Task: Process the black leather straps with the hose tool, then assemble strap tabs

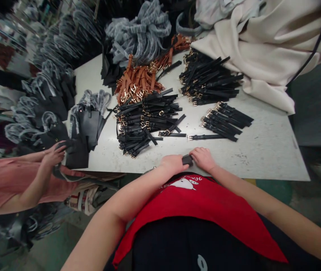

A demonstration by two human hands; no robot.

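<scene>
Worktop (pixel 273 150), pale and flat, bears a heap of gold-buckled black leather straps (pixel 154 109); at its near edge, the right hand (pixel 203 159) is just beside the left hand (pixel 173 164), whose fingers hold a short, dark, flat piece (pixel 187 160) crosswise between both; the right fingers touch its right end; gripping or not, I cannot tell.

On the table (pixel 273 158), from the left hand (pixel 174 163): bag pieces (pixel 87 126) at ten o'clock, strap heap (pixel 147 109) at eleven, strap pile (pixel 208 79) at one (cloth (pixel 257 49) behind it), strap row (pixel 229 119) at two.
</scene>
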